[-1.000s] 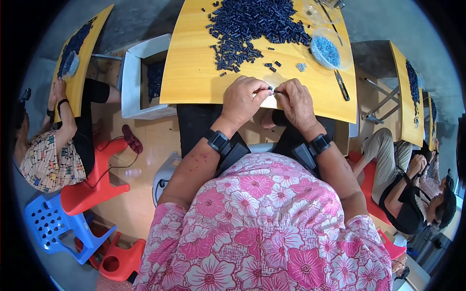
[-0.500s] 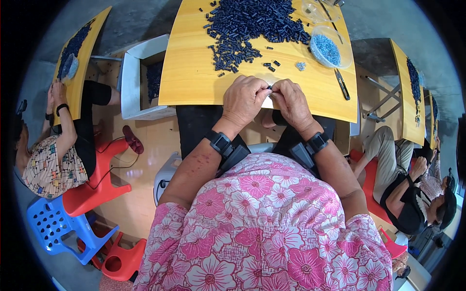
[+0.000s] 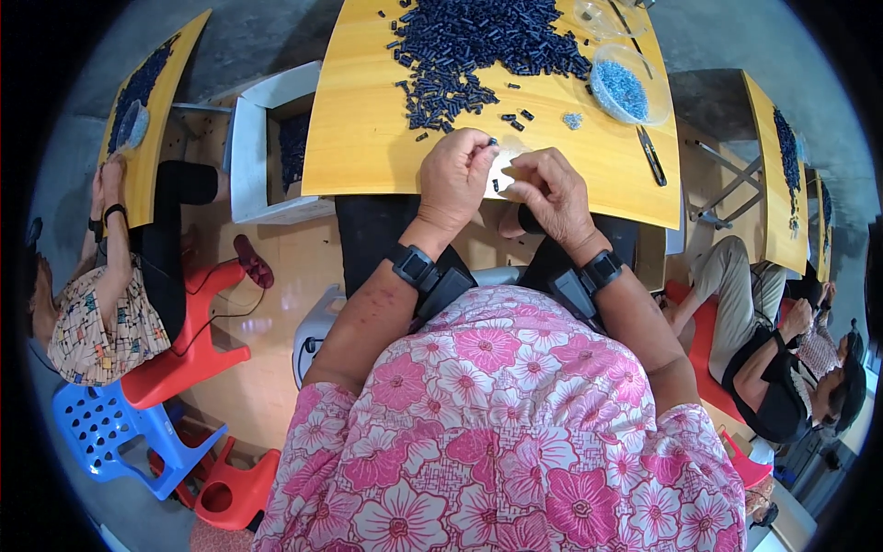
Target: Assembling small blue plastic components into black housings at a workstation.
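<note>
My left hand (image 3: 457,173) pinches a small black plastic piece (image 3: 493,142) between thumb and fingertips, just above the table's near edge. Beside it, my right hand (image 3: 549,189) has its thumb and forefinger apart, with nothing visible between them. Another small black piece (image 3: 496,185) shows between the two hands; whether it lies on the table or is in the air I cannot tell. Farther up, a big pile of black plastic pieces (image 3: 487,41) covers the yellow table (image 3: 368,156). A few loose black pieces (image 3: 518,120) lie between the pile and my hands.
A clear bowl (image 3: 659,112) of tiny bluish parts stands at the right, near a small heap of the same parts (image 3: 572,120). Snips (image 3: 651,156) lie by the right edge. A white box (image 3: 248,175) stands left of the table. Other people sit at tables on both sides.
My hands have come apart; the left moved slightly up and left, still pinching a black piece. The right fingers opened, and a black piece now shows between the hands.
</note>
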